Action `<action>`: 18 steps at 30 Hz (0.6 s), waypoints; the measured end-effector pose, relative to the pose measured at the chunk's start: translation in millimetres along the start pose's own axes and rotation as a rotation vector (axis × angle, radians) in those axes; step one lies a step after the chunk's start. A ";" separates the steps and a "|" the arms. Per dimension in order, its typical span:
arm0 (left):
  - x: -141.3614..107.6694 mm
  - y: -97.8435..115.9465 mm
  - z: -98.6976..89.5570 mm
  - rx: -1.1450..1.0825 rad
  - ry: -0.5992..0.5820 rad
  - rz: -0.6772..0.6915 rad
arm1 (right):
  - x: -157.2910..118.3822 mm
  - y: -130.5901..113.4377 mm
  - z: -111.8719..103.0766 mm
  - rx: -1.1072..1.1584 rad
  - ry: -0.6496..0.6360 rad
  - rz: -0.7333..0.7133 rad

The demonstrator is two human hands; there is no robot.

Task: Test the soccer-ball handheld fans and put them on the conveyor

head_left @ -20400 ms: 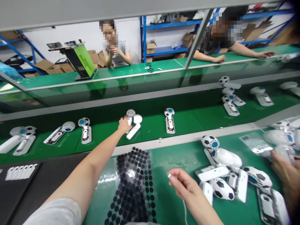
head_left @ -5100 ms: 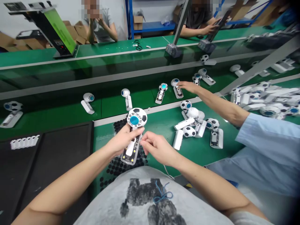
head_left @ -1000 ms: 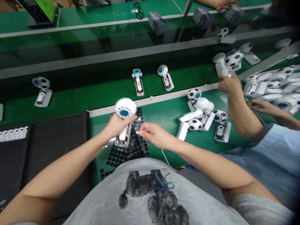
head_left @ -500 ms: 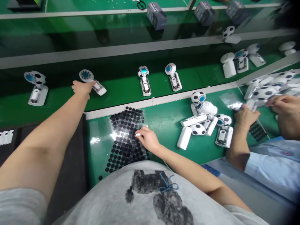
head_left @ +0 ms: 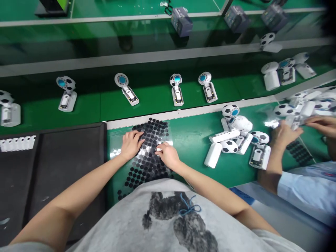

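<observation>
My right hand [head_left: 168,155] pinches a small white part [head_left: 158,149] over a clear sheet of round black stickers [head_left: 151,138]. Across from it, my left hand [head_left: 131,144] rests at the sheet's left side, thumb and forefinger apart at the black dots; nothing shows between them. Beyond the sheet, on the green belt, lies a white device with a round football-patterned head [head_left: 122,80] and an opened base. Similar devices lie along the belt, among them one farther left [head_left: 67,92] and one near the middle [head_left: 177,90].
Black trays [head_left: 70,168] sit at left, one with a row of small white parts [head_left: 18,143]. A pile of football-patterned devices [head_left: 231,131] is right of the sheet. A co-worker's hands [head_left: 286,134] handle devices farther right. Dark boxes [head_left: 181,21] stand on the upper shelf.
My left hand has let go of the device on the belt and come back to the sticker sheet. My right hand keeps the small white part above the sheet. The view has shifted left.
</observation>
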State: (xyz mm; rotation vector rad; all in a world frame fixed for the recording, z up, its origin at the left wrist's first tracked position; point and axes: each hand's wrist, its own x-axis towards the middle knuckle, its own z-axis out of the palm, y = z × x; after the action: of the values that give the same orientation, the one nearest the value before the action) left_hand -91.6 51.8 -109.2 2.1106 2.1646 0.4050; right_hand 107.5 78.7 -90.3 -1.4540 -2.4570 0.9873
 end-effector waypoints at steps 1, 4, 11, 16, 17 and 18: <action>1.9 -0.6 -0.5 -0.006 -0.008 0.001 | 2.0 1.2 0.2 0.019 0.002 0.008; 4.5 -0.5 -2.0 -0.044 -0.020 -0.015 | 4.5 3.3 0.5 0.087 0.016 0.008; -2.5 7.0 -10.2 -0.108 0.038 -0.001 | -11.2 -21.4 -21.7 0.224 0.135 -0.151; 52.0 -48.9 -65.0 -0.171 0.310 -0.356 | -22.4 -23.9 -62.8 0.497 0.197 -0.104; 68.3 -69.1 -81.5 -0.169 0.375 -0.463 | -24.7 -21.3 -71.0 0.532 0.206 -0.065; 84.7 -90.5 -97.6 -0.167 0.422 -0.564 | -27.0 -18.2 -78.6 0.546 0.225 -0.029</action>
State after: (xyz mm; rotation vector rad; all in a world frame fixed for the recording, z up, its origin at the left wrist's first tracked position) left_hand -206.8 122.8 -28.1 1.3274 2.6955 0.9869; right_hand 140.8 87.8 -12.6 -1.2539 -1.8460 1.2760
